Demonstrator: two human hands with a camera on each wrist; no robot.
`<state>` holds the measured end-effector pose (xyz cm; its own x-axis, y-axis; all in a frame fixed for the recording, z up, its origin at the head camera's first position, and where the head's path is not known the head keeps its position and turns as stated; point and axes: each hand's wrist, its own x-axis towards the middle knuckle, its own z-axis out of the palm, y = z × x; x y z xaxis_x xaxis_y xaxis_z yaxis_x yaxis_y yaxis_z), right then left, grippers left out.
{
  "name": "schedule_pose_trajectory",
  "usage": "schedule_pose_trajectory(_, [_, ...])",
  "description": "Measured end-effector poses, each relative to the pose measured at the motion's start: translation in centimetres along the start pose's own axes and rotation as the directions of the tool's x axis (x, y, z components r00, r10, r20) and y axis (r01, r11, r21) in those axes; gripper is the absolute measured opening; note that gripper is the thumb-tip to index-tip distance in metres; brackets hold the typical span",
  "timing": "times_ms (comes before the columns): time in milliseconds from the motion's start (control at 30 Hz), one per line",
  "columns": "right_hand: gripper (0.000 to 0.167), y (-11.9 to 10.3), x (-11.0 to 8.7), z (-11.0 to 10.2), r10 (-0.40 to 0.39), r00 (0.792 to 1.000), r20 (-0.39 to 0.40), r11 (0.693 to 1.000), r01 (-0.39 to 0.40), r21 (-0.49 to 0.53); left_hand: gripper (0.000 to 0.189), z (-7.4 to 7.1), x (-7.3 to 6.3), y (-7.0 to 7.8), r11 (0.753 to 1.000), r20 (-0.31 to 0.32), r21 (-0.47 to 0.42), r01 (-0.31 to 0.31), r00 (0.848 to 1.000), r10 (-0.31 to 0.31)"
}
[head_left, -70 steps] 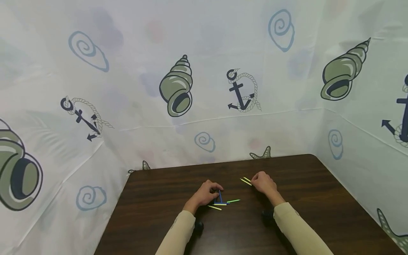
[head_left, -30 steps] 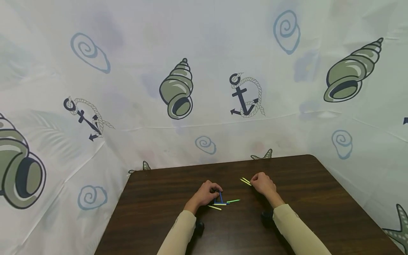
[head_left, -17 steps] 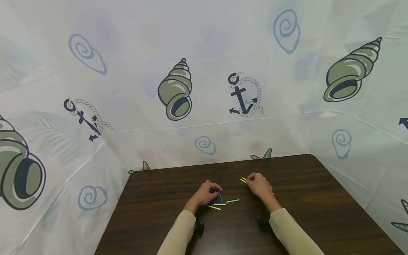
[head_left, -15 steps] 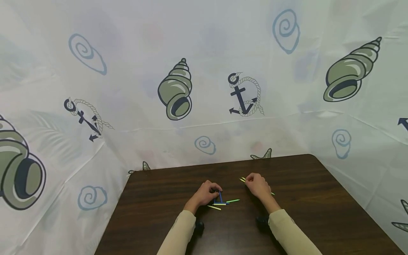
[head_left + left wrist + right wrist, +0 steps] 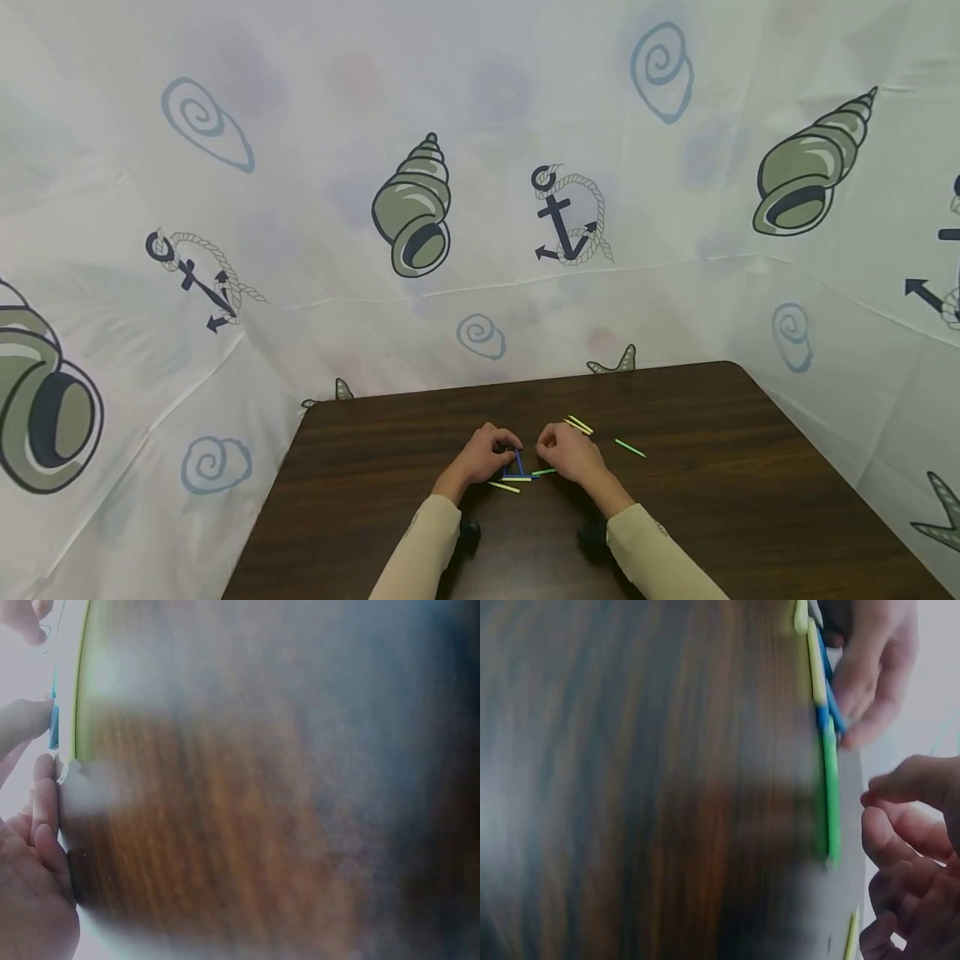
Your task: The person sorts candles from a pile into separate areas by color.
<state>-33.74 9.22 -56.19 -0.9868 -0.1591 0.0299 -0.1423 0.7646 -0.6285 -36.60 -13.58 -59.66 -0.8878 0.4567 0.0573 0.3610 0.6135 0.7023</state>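
Our hands converge: right hand [image 5: 572, 454], come from two thin yellow sticks [image 5: 581, 423], fingertips together, load unclear; left hand [image 5: 480, 455] pinching a thin blue stick [image 5: 520, 463].

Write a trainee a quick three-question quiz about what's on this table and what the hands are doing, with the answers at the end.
1. Multiple choice: in the head view, what colour is the lone stick to the right of the right hand?
A) yellow
B) green
C) blue

2. True or false: the left hand is well apart from every stick.

3. Fill in the blank: beyond the right hand, ___ yellow sticks lie side by side on the table.

Key:
1. B
2. False: it touches a blue stick.
3. two
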Motion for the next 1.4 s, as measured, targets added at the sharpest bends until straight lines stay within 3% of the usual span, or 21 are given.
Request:
schedule_pose_trajectory(167, [0.008, -1.7, -0.3, 0.9, -0.017, 0.996, 0.089, 1.0, 0.018, -0.004, 0.015, 0.3, 0.4, -0.8, 1.0, -0.014, -0.004, 0.009, 1.0, -0.009])
schedule_pose_trajectory(300, [0.013, -2.7, -0.3, 1.4, -0.009, 0.993, 0.118, 0.999, 0.014, -0.041, 0.016, 0.4, 0.5, -1.1, 1.0, -0.021, -0.007, -0.018, 1.0, 0.018])
schedule_pose_trajectory(767, [0.028, -3.9, -0.5, 2.2, 0.103, 0.99, 0.099, 0.989, -0.091, -0.114, 0.016, 0.7, 0.3, -0.8, 1.0, -0.015, -0.018, -0.013, 1.0, 0.013])
schedule_pose_trajectory(933, [0.035, -4.0, -0.6, 2.5, 0.107, 0.992, 0.07, 0.987, -0.097, -0.132, 0.015, 0.7, 0.2, -0.6, 1.0, -0.014, -0.021, -0.007, 1.0, 0.006])
schedule_pose_trajectory(1400, [0.047, -4.8, -0.6, 2.8, 0.158, 0.987, 0.031, 0.972, -0.15, -0.18, 0.018, 0.5, 0.4, -1.3, 0.998, -0.028, -0.03, -0.057, 0.998, 0.056])
